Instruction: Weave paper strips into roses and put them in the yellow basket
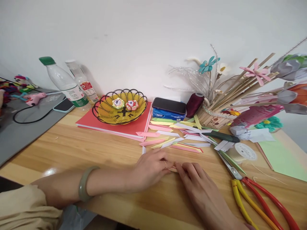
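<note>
Two hands, left hand (150,167) and right hand (199,183), grips pinching folded paper strip (173,168), bottle labels unreadable.

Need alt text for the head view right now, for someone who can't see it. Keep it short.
Both hands, left hand and right hand, press a small folded paper strip flat on a wooden table. Beyond them lie loose coloured paper strips and a yellow wire basket holding two paper roses; scissors lie at right.

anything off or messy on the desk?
No spill or damage visible. The folded paper strips lie scattered at crossed angles behind both hands, and the scissors lie open near the right hand. The left hand presses a strip flat.
</note>
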The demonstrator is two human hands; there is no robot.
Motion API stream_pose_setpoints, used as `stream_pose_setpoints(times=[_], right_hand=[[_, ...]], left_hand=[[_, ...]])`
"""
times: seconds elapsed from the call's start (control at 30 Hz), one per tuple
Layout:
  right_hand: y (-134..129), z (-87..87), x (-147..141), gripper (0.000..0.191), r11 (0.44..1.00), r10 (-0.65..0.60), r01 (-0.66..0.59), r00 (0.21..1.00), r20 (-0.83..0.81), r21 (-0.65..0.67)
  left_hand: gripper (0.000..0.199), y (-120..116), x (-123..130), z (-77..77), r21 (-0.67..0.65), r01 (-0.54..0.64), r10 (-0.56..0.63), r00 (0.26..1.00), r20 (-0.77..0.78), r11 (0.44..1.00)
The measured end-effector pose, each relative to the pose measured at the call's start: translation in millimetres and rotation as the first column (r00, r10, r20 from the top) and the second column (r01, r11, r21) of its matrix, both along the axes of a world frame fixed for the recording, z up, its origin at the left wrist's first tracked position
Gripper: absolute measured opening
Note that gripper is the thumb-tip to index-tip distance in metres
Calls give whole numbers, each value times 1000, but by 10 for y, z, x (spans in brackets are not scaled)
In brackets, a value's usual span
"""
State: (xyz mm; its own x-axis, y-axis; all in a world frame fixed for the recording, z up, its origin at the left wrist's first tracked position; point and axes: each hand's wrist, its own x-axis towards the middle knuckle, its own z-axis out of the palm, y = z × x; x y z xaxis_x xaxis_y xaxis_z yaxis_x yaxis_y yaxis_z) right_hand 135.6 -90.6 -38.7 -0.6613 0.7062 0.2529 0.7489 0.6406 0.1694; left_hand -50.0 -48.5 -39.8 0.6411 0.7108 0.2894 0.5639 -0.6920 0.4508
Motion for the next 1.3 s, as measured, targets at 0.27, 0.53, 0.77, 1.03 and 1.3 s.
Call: stream_pose_setpoints(times=[0.27, 0.53, 0.77, 1.03, 1.3], right_hand=[[325, 149, 249, 20, 943, -63, -34, 958, -280, -330], [668, 69, 445, 20, 976, -208, 187, 955, -211, -115], [526, 52, 432, 17, 993, -114, 118, 977, -181, 11], [459, 85, 438, 19, 994, 83, -93, 982, -169, -49], [405, 184, 382, 25, 976, 171, -194, 962, -211, -94]], left_hand=[[22, 24, 9, -51, -20, 40, -37, 989, 140, 999], [17, 40, -1, -84, 59, 46, -55, 986, 156, 997], [19, 34, -1, -79, 134, 19, -40, 988, 150, 991], [21, 23, 5, -88, 130, 17, -32, 993, 113, 991], [22, 34, 4, -124, 153, 12, -27, 995, 96, 988]])
